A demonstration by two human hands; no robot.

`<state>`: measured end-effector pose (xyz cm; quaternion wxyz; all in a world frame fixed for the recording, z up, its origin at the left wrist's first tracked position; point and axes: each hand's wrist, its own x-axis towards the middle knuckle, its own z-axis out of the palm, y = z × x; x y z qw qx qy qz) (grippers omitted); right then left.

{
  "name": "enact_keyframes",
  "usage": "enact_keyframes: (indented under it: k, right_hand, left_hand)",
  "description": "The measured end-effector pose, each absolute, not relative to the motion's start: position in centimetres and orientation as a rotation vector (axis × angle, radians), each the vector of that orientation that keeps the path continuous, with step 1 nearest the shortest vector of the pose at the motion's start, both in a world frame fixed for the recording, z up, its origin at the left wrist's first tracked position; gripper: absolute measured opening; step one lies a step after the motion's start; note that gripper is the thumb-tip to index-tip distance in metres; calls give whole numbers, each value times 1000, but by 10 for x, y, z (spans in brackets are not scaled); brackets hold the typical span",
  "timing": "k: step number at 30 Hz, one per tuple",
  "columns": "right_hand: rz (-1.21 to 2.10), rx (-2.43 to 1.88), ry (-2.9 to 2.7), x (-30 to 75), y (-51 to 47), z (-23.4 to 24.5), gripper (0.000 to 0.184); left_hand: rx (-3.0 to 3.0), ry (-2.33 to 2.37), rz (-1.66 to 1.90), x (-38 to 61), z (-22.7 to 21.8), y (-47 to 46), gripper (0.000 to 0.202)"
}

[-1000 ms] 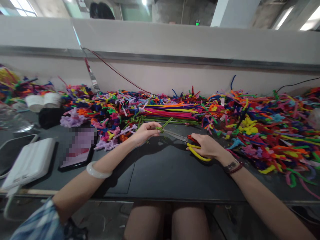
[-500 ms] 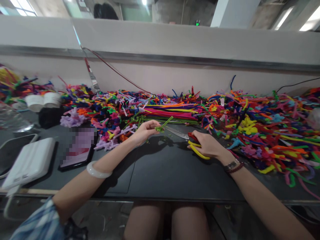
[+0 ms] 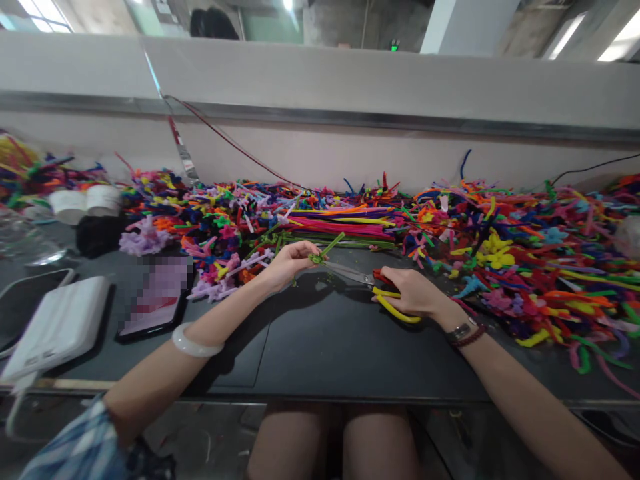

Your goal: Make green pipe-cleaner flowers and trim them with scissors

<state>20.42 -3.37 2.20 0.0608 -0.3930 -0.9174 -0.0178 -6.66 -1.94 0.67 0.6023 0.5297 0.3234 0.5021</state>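
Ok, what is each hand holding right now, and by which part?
The right hand grips yellow-handled steel scissors by their handles. The left hand pinches a twisted green pipe cleaner between its fingertips, at the twisted part.

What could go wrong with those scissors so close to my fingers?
The scissors, held in the right hand, point toward the left hand, so a slip could nick its fingers around the green pipe cleaner. The blades also sit close to the pile of pipe cleaners, so a careless snip might catch the wrong ones.
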Motion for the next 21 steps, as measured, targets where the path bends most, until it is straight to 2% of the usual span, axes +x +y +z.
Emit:
enact_keyframes:
  k: [14,21]
  right_hand:
    - [-127,-1161,-2795,203,-34,23,30]
    - [-147,-1187,-2670,205,-32,24,37]
  left_hand:
    - [1217,775,1152,-67,7,-19,16]
    - [1150,774,1175,-67,6,-18,17]
